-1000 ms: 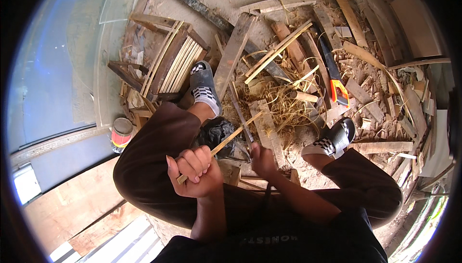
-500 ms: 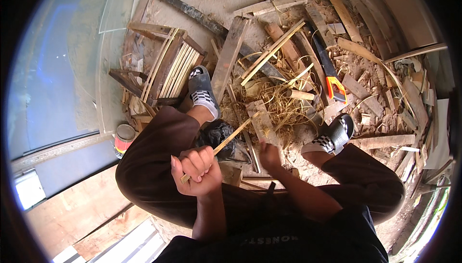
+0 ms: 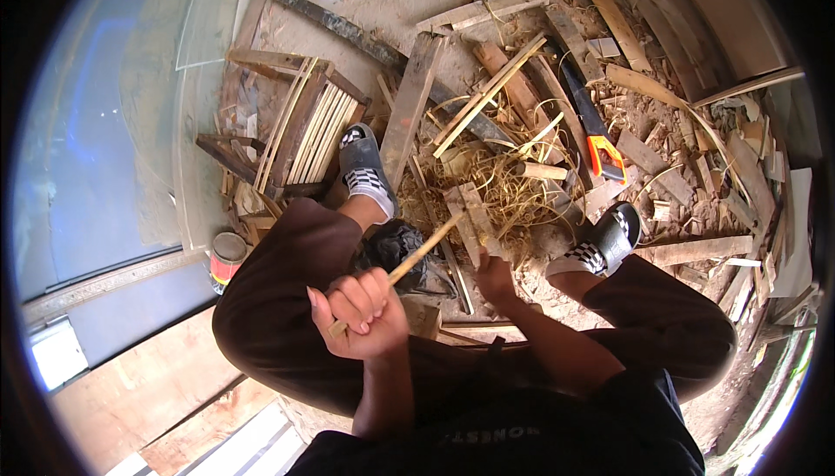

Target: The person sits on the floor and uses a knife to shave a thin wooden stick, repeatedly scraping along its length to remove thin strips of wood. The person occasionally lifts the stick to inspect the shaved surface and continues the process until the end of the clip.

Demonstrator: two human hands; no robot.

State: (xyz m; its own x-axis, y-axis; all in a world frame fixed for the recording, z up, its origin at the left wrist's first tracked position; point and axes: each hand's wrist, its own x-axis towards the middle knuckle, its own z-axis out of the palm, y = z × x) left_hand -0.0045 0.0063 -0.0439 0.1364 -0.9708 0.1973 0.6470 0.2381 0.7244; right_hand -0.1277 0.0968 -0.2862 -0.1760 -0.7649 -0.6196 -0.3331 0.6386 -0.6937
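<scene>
Strip of wood [image 3: 417,257] gripped in left hand [image 3: 361,311]

The fingers wrap fully around its near end, and its far tip overlaps a short board [image 3: 474,222] in view. Near that board the right hand [image 3: 496,280] is curled; I cannot tell whether it holds anything. Bent knees [image 3: 283,254] flank both hands, and bare ground [image 3: 532,283] opens between the right hand and right sandal [image 3: 619,239].

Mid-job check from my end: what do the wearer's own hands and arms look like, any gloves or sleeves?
The left hand and right hand are ungloved; no rings or watch can be seen, though the right is less clear. Both forearms are bare, and the right one comes out of a short black sleeve. No cables show on them.
</scene>
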